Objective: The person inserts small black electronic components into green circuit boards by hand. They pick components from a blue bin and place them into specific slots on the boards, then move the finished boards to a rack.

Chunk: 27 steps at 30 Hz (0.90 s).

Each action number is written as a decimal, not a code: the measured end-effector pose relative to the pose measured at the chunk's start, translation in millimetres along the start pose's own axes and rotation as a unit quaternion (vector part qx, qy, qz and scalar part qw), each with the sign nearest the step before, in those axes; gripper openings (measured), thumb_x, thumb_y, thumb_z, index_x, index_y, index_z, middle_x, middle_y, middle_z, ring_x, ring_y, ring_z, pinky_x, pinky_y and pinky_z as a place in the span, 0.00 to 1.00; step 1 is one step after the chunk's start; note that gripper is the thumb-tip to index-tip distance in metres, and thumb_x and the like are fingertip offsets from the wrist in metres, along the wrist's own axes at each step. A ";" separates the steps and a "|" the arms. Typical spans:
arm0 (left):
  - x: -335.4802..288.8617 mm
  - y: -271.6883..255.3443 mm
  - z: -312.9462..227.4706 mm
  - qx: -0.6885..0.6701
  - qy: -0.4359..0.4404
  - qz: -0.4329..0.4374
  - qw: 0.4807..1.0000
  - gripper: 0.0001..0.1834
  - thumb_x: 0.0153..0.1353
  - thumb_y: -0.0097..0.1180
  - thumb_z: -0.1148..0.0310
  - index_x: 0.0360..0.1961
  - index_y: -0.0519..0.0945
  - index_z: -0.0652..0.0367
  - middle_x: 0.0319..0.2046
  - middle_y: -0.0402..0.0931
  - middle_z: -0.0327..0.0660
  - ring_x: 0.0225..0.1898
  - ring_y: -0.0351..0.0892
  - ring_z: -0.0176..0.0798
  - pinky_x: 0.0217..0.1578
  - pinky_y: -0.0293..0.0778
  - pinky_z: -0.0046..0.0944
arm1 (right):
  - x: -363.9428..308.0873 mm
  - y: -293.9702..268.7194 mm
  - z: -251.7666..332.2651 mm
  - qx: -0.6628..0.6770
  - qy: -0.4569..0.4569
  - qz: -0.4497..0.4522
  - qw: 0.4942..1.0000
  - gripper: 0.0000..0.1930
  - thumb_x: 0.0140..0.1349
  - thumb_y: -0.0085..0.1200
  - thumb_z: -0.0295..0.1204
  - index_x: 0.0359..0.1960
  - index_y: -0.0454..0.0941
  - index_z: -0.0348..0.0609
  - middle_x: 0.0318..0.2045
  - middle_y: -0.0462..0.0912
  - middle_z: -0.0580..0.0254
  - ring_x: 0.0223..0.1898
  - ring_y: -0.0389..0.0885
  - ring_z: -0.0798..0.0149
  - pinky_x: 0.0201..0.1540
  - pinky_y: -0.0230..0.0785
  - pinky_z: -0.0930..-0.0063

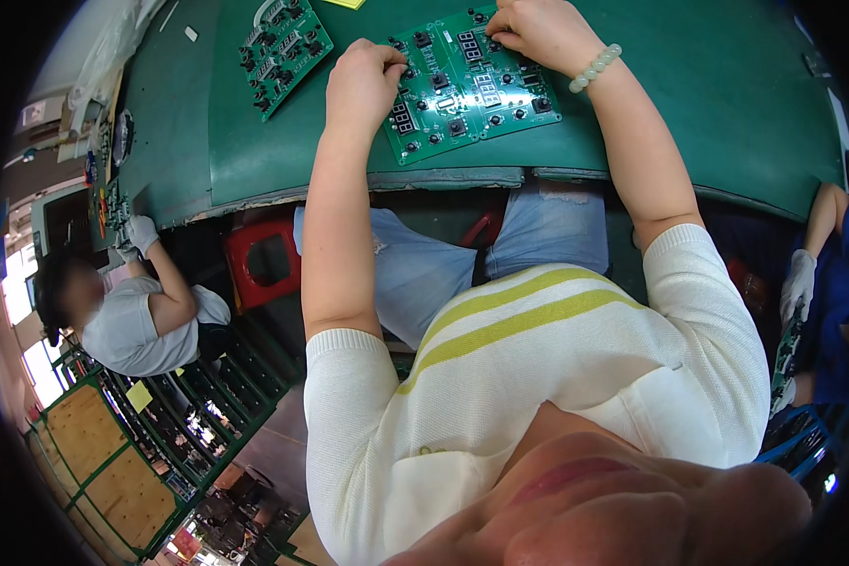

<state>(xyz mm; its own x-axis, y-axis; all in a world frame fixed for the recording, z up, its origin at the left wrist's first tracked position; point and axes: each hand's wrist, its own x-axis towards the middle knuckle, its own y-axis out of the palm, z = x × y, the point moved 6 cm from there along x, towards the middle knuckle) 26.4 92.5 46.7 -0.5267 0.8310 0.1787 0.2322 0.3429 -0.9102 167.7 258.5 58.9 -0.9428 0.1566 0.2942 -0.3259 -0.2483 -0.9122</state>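
A green circuit board (443, 114) lies on the green table in front of me, tilted a little. It carries black push buttons, dark and lit-looking digit displays and small parts. My left hand (361, 83) is closed at its left edge, thumb and forefinger pinching there. Over the board's upper right edge, my right hand (549, 36) has its fingertips drawn together beside a display. A pale green bead bracelet (595, 68) circles that wrist. Exactly what lies under the fingertips is partly hidden by the fingers.
Another populated circuit board (287, 58) rests farther left, with a yellow paper (345, 3) at the far edge. A co-worker in a white shirt (140, 325) sits left; another person's gloved hand (798, 283) holds a board at right. A red stool (261, 262) stands below the table.
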 end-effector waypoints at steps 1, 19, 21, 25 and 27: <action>1.6 0.3 -1.0 0.010 -0.003 0.009 1.000 0.06 0.56 0.62 0.69 0.34 0.87 0.54 0.37 0.79 0.44 0.40 0.80 0.50 0.42 0.76 0.47 | -0.3 2.7 -1.7 -0.002 0.002 -0.003 1.000 0.07 0.55 0.58 0.31 0.32 0.86 0.46 0.30 0.80 0.56 0.33 0.81 0.52 0.39 0.74 0.60; -18.1 -26.1 -80.0 -0.108 0.165 -0.288 0.937 0.10 0.53 0.66 0.75 0.38 0.86 0.58 0.33 0.78 0.42 0.36 0.78 0.43 0.37 0.74 0.38 | 6.1 20.6 8.0 0.828 0.123 0.009 0.547 0.24 0.66 0.48 0.16 0.64 0.61 0.38 0.58 0.72 0.42 0.54 0.79 0.52 0.59 0.74 0.62; -16.6 -22.5 -85.3 -0.112 0.171 -0.268 0.941 0.09 0.52 0.67 0.75 0.37 0.86 0.57 0.33 0.78 0.42 0.36 0.78 0.43 0.37 0.74 0.38 | 2.6 13.6 27.6 0.781 0.120 0.000 0.613 0.25 0.71 0.45 0.23 0.69 0.58 0.35 0.54 0.77 0.47 0.46 0.80 0.69 0.45 0.77 0.80; -13.8 -14.2 -80.4 -0.176 0.150 -0.247 0.941 0.07 0.52 0.68 0.75 0.34 0.86 0.58 0.33 0.79 0.41 0.35 0.78 0.39 0.35 0.74 0.35 | 1.3 24.7 32.6 0.815 0.100 0.068 0.566 0.28 0.70 0.44 0.22 0.71 0.53 0.40 0.65 0.67 0.40 0.59 0.76 0.61 0.60 0.72 0.69; -13.7 -14.2 -76.5 -0.217 0.126 -0.241 0.938 0.06 0.53 0.68 0.75 0.34 0.86 0.58 0.33 0.80 0.40 0.33 0.78 0.36 0.33 0.73 0.33 | 3.6 21.3 29.8 0.811 0.090 0.049 0.576 0.28 0.69 0.44 0.21 0.70 0.54 0.40 0.63 0.69 0.41 0.59 0.76 0.59 0.59 0.73 0.68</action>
<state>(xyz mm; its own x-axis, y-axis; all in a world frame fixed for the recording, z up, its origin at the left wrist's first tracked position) 92.9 109.7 85.7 -0.4594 0.5922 0.6620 0.3565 0.8056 -0.4732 155.2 225.3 49.0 -0.9873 0.1260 0.0969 -0.0454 -0.8077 0.5878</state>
